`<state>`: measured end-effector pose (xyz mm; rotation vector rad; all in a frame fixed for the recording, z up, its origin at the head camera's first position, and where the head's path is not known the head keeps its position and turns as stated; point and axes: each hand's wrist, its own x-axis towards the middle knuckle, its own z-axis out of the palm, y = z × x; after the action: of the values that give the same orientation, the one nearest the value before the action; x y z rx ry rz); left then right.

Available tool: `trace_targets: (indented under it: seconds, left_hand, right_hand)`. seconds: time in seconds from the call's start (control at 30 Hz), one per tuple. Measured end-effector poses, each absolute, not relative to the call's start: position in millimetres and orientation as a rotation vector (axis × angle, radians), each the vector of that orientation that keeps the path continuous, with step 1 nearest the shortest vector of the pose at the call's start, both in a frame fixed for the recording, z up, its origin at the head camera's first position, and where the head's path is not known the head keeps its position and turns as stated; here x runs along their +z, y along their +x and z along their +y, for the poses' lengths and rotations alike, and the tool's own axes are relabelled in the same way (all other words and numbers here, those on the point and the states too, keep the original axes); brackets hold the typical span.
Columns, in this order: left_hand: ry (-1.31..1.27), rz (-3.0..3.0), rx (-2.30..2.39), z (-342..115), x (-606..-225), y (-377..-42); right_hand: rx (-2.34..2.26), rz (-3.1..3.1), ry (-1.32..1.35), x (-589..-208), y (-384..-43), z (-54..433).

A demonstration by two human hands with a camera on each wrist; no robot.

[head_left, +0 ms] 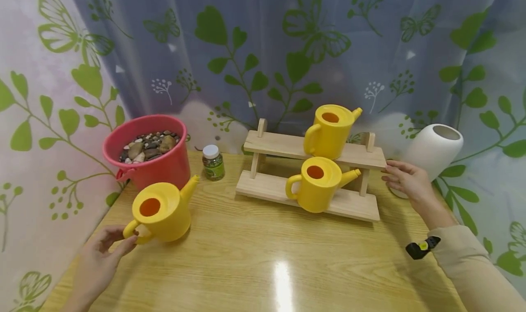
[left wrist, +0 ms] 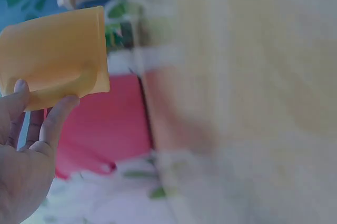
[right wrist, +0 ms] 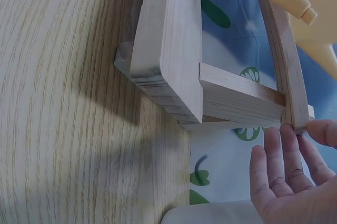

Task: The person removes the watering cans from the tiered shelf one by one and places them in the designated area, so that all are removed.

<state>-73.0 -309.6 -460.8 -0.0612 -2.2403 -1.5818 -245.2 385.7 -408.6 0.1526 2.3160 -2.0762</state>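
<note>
My left hand (head_left: 98, 259) pinches the handle of a yellow watering can (head_left: 166, 214) at the left, its spout pointing right and away. In the left wrist view, thumb and fingers close on that handle from both sides. At the right, my right hand (head_left: 411, 184) holds the end of the upper board of a two-tier wooden shelf (head_left: 279, 143). The right wrist view shows the thumb on one face of the board and fingertips (right wrist: 287, 132) on the other. One yellow watering can (head_left: 333, 136) stands on the upper board, another (head_left: 316, 188) on the lower.
Behind the left can stands a pink bucket (head_left: 164, 170) with stones in it. A small jar (head_left: 213, 166) with a white lid is between bucket and shelf. A white vase (head_left: 431, 150) stands just beyond my right hand. Patterned curtain (head_left: 246, 42) hangs behind the wooden table (head_left: 230, 261).
</note>
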Motion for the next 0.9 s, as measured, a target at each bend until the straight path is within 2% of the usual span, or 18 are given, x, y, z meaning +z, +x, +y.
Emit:
trace_targets:
  seconds: [0.4,0.63,0.9]
  left_hand:
    - [0.318,-2.044,-1.765,-362,-485,-51]
    - [0.625,-2.2,-1.606,-372,-482,-51]
    - [0.758,-2.405,-1.407,-379,-478,-53]
  right_hand:
    - [-2.06,2.335,0.173,-408,-247,386]
    - [-2.035,2.364,0.172,-410,-247,387]
    - [-2.019,2.381,0.164,-410,-247,387]
